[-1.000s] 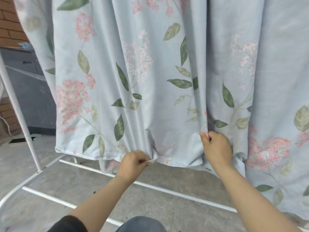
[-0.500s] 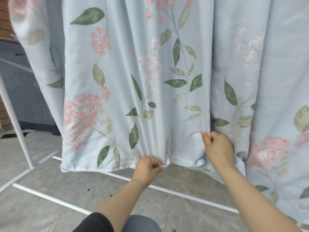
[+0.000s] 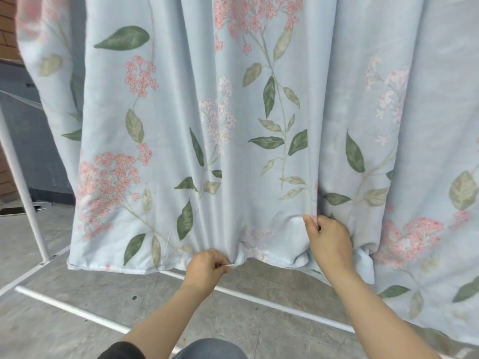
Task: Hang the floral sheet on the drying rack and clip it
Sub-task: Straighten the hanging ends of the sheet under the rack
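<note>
A pale blue floral sheet with pink blossoms and green leaves hangs in folds and fills most of the view, its top out of frame. My left hand pinches the sheet's bottom hem at lower centre. My right hand grips a gathered fold a little higher and to the right. White tubes of the drying rack run along the floor under the sheet. A slanted rack leg rises at the left. No clip is visible.
The floor is grey concrete. A dark low wall with brick beside it stands behind the rack at the left. A flat object lies on the floor at the far left edge. My knee shows at the bottom.
The view has drifted left and closer, so the sheet sits further right. Both hands keep their hold on the fabric; the left hand has slid right along the hem.
</note>
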Demonstrator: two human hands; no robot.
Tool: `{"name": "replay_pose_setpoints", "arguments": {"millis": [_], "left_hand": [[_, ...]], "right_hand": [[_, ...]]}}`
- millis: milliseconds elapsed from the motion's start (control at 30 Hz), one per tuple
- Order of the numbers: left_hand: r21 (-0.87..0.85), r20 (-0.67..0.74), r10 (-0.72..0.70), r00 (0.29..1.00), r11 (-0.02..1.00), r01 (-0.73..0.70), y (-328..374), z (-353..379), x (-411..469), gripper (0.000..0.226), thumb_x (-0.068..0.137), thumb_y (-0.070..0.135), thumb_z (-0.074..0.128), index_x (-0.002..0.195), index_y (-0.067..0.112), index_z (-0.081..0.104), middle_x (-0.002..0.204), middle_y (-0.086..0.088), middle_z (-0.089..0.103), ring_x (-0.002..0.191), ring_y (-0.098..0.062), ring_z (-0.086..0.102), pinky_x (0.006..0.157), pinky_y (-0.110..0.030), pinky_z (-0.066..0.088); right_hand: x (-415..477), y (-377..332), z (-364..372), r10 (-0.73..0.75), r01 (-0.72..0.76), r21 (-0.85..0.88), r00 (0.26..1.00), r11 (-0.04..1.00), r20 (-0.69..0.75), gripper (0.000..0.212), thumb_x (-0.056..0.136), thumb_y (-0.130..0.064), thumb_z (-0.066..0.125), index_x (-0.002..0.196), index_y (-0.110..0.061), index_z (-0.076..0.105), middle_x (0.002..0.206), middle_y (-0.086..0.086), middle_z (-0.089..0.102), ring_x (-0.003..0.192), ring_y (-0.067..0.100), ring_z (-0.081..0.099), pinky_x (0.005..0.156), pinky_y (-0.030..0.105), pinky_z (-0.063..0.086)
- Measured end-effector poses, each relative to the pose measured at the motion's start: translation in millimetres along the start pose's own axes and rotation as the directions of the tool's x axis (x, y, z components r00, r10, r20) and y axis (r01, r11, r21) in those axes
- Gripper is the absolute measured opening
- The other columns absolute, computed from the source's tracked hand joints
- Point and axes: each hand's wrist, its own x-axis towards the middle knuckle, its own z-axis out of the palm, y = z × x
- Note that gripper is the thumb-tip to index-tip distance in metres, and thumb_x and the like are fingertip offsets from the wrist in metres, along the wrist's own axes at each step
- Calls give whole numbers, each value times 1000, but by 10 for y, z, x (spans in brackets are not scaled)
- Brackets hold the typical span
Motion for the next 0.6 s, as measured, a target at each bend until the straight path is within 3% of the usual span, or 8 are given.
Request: {"name": "replay_pose_setpoints", "arguments": {"millis": [67, 167, 267, 333, 400, 433, 500, 600], "left_hand": [[37, -85, 2, 996, 999, 1, -34, -38, 26, 3, 81, 18, 71, 81, 21, 72, 83, 11, 62, 81, -11, 60, 68, -18, 40], [10, -146, 24, 989, 1000, -22, -77, -66, 37, 26, 78, 18, 74, 103, 11, 70, 99, 1, 62, 89, -12, 58, 76, -14, 37], [-36, -181, 94, 979, 994, -102, 65, -121, -39, 25, 78, 20, 75, 101, 13, 69, 95, 4, 62, 84, -9, 57, 79, -21, 46], [-80, -185, 185, 965, 976, -202, 263, -165, -91, 19, 79, 21, 74, 97, 16, 70, 90, 7, 62, 84, -7, 59, 80, -26, 50], [-101, -164, 274, 948, 951, -292, 528, -230, -134, 20, 80, 23, 73, 99, 19, 69, 91, 9, 62, 85, -4, 57, 80, -22, 48], [-105, -154, 317, 936, 936, -335, 665, -253, -153, 21, 80, 23, 73, 101, 20, 69, 92, 10, 61, 85, -2, 56, 80, -19, 46], [-106, -129, 401, 907, 904, -415, 947, -270, -218, 23, 81, 26, 72, 103, 21, 68, 94, 11, 61, 86, 2, 53, 78, -11, 42], [-161, -65, 517, 853, 839, -520, 1369, -162, -396, 25, 83, 32, 69, 106, 23, 67, 98, 14, 60, 91, 6, 52, 79, -7, 40]], "right_hand": [[28, -15, 13, 9, -9, 0, 1000, 1000, -1, 49, 95, -32, 51, 52, -22, 30, 54, -2, 43, 61, 26, 47, 56, 31, 32], [71, -49, 5, 19, -19, 20, 1000, 1000, 9, 48, 95, -29, 51, 53, -22, 29, 53, -5, 38, 62, 25, 44, 57, 31, 31], [40, -7, 26, 42, -47, 42, 992, 998, 122, 33, 94, -28, 51, 63, -19, 44, 62, -4, 49, 72, 28, 53, 62, 32, 35], [-45, 25, 17, 46, -79, 123, 967, 989, 251, 19, 93, -31, 54, 99, -15, 61, 96, 1, 66, 95, 24, 59, 79, 35, 45], [-165, 48, -65, 55, -134, 223, 943, 966, 328, 46, 92, -34, 57, 134, -18, 49, 130, -6, 55, 121, 16, 51, 101, 34, 41], [-237, 74, -137, 56, -152, 273, 942, 950, 330, 51, 92, -33, 57, 140, -20, 43, 133, -11, 49, 125, 12, 47, 104, 30, 39], [-395, 185, -316, 54, -158, 351, 956, 923, 289, 49, 93, -26, 58, 140, -23, 43, 129, -17, 47, 122, 5, 47, 95, 18, 37], [-625, 533, -629, 116, -180, 401, 977, 898, 179, 40, 92, -17, 59, 131, -25, 52, 121, -14, 58, 113, 1, 55, 84, 7, 43]]}}
